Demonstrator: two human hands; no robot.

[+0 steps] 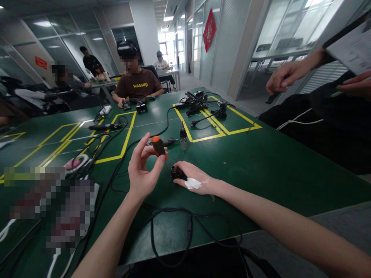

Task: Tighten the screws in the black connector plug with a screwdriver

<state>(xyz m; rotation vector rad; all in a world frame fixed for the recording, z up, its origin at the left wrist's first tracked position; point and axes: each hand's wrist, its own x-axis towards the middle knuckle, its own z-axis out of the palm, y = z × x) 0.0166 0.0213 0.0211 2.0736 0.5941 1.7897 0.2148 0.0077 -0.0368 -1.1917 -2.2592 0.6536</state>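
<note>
My left hand [145, 170] is closed around a screwdriver [158, 146] with an orange and black handle, held between thumb and fingers. Its thin shaft slants down to the right, towards a black part with a round metal end [174, 172]. My right hand [193, 177] grips this part low over the green table; a white patch covers the skin near the thumb. Whether the screwdriver's tip touches the part I cannot tell. Just beyond my hands, a black and silver cylindrical piece with a narrow tip [183, 138] stands upright. A dark elongated tool [168, 142] lies beside it, partly behind my left fingers.
Black cables [171, 210] loop across the near table edge. Yellow tape [129, 135] marks rectangles on the tabletop. A heap of black cords and adapters [197, 102] lies farther back. A person in a headset [136, 81] sits opposite; another person's hand [285, 75] reaches in at right.
</note>
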